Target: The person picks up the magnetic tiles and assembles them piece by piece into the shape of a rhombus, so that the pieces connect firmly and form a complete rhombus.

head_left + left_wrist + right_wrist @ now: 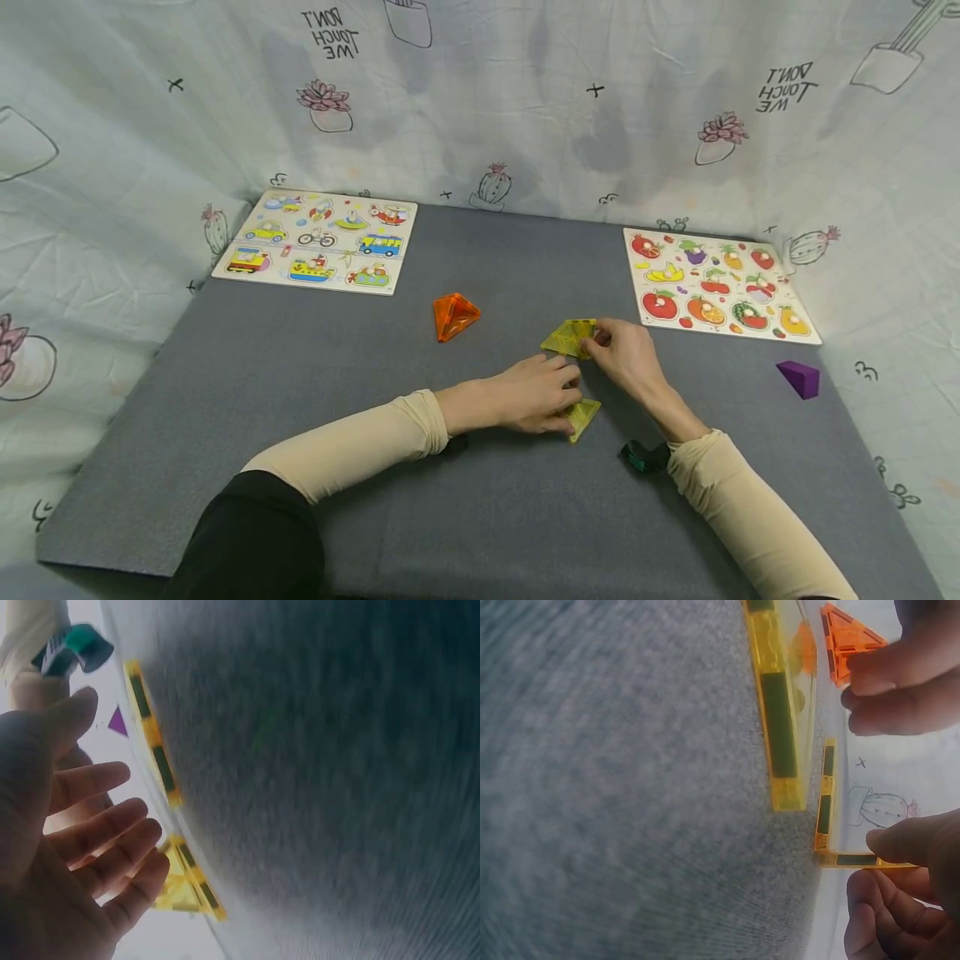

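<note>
My right hand (pixel 628 354) pinches a yellow translucent magnetic tile (pixel 855 860) between thumb and fingers. That tile stands upright on the table, its lower edge against a second yellow tile (pixel 825 796) lying flat. Nearer to me, a yellow triangular tile (pixel 582 419) lies flat, partly hidden under my left hand (pixel 534 393). The left fingers (pixel 112 825) are loosely extended above it and appear to grip nothing. Left of the hands an orange tile shape (pixel 454 317), built of joined triangles, stands on the table.
A vehicle picture board (pixel 318 242) lies at the back left, a fruit picture board (pixel 720 283) at the back right. A purple block (pixel 799 379) rests near the right edge. Behind the grey table (pixel 300 358) hangs a printed curtain (pixel 525 100).
</note>
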The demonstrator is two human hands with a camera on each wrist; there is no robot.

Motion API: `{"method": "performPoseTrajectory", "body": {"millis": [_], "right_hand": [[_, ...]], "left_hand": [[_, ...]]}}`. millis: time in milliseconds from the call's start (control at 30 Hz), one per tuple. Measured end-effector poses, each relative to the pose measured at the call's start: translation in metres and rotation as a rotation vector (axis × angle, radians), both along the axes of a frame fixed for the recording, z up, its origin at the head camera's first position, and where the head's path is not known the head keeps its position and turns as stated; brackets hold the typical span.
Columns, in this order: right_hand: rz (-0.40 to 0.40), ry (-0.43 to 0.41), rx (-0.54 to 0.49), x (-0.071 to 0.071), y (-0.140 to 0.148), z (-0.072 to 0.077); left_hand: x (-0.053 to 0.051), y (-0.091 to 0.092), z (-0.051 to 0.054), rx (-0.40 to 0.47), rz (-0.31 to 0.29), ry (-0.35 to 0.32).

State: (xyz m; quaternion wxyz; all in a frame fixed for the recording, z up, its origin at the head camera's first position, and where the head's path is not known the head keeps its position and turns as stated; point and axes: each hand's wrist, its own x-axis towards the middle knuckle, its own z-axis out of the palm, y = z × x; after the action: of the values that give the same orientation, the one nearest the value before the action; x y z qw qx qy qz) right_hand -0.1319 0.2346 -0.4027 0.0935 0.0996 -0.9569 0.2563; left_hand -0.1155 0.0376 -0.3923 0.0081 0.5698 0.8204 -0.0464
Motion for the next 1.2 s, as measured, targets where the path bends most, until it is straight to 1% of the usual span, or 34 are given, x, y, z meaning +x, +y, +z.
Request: {"method": "performPoseTrajectory", "body": {"millis": [167,333,533,633,733,833,900,1033,1200], "right_hand": [[0.002,-0.002,0.005,0.0,0.0,0.0],[0.0,-0.006,0.007,0.0,0.0,0.001],[-0.003,-0.007,0.009,0.001,0.0,0.001],[-0.004,-0.01,0.012,0.001,0.0,0.001],[-0.009,-0.008,0.014,0.0,0.0,0.002],[-0.012,-0.007,0.015,0.0,0.0,0.001],[-0.018,-0.007,0.018,-0.001,0.001,0.002],[-0.029,0.003,0.027,-0.001,0.002,0.001],[-0.033,0.004,0.042,-0.002,0.005,0.002]], "left_hand": [[0.01,0.003,-0.005,-0.034,-0.01,0.02],[0.017,0.007,-0.007,-0.042,-0.011,0.043],[0.022,0.013,-0.006,-0.043,-0.012,0.115],[0.023,0.014,-0.006,-0.041,-0.009,0.135],[0.021,0.013,-0.005,-0.051,-0.004,0.131],[0.018,0.011,-0.004,-0.075,0.013,0.106],[0.015,0.008,-0.003,-0.085,0.032,0.089],[0.006,0.0,-0.003,-0.07,0.066,0.059],[-0.003,-0.013,0.0,-0.063,0.133,-0.018]]}}
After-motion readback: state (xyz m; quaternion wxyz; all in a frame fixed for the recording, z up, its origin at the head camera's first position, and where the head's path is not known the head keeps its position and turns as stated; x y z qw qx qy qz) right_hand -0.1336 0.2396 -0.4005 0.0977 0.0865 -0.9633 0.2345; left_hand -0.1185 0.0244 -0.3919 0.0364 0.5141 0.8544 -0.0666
